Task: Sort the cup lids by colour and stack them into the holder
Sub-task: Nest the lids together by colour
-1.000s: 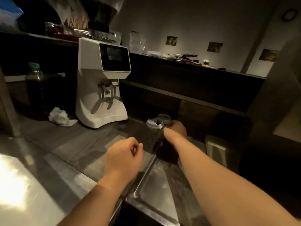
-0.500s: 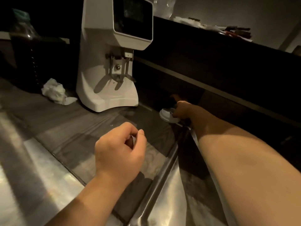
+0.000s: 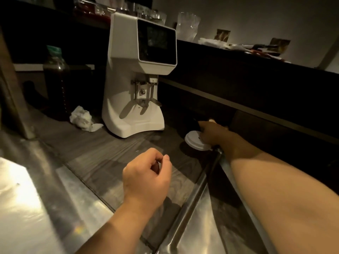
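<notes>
Just right of the white boxy coffee grinder [image 3: 135, 114], the right hand [image 3: 213, 133] is gripping a round white plastic cup lid [image 3: 194, 141] by its edge, just above the dark wood-grain counter [image 3: 102, 153]. Nearer, the left hand [image 3: 146, 180] is hovering, curled loosely; whether it is holding anything I cannot tell. A crumpled white tissue [image 3: 81, 119] is lying left of the grinder.

— We see a white lid [image 3: 194, 142]; the counter [image 3: 102, 154] looks grey-brown to us, with a wood-grain pattern.
— We agree. The grinder [image 3: 128, 116] is white too, its screen [image 3: 156, 43] black.
— We note white crumpled paper [image 3: 81, 118], and a bottle [image 3: 55, 79], dark brown under a green cap [image 3: 54, 50].
</notes>
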`<control>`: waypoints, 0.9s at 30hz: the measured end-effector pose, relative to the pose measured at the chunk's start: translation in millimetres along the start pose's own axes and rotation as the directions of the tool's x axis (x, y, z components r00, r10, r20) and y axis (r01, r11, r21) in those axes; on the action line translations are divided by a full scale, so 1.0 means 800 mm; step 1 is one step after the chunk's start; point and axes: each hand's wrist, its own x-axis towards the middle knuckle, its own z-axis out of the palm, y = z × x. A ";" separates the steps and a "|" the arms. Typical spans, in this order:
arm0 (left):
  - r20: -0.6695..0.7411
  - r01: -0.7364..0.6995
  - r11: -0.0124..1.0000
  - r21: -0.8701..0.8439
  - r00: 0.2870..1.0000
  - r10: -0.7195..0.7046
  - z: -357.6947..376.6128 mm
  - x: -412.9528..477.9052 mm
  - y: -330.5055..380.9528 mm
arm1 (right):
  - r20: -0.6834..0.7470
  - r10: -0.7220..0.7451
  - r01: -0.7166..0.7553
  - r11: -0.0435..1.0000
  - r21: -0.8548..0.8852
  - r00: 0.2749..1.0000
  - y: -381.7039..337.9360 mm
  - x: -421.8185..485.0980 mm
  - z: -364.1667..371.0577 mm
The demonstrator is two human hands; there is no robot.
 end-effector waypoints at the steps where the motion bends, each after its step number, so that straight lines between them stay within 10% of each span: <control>1: 0.000 0.007 1.000 -0.006 1.000 -0.007 0.000 0.000 0.001 | -0.038 0.013 -0.012 0.999 0.045 0.999 0.000 -0.006 0.002; 9: 0.303 0.319 0.924 -0.212 0.920 -0.248 -0.011 0.002 0.030 | -0.206 0.116 0.080 0.660 0.747 0.972 -0.055 -0.142 0.039; 16: 0.698 0.744 0.510 -0.432 0.634 -0.334 -0.026 -0.023 0.128 | -0.189 0.327 -0.065 0.631 0.773 0.926 -0.041 -0.284 0.046; 20: 0.699 0.794 0.499 -0.347 0.573 -0.427 -0.018 -0.050 0.177 | -0.276 0.289 -0.031 0.741 0.671 0.917 -0.016 -0.349 0.044; 27: 0.791 0.848 0.459 -0.265 0.463 -0.400 -0.053 -0.094 0.211 | -0.310 0.349 0.058 0.576 0.815 0.884 0.007 -0.448 0.041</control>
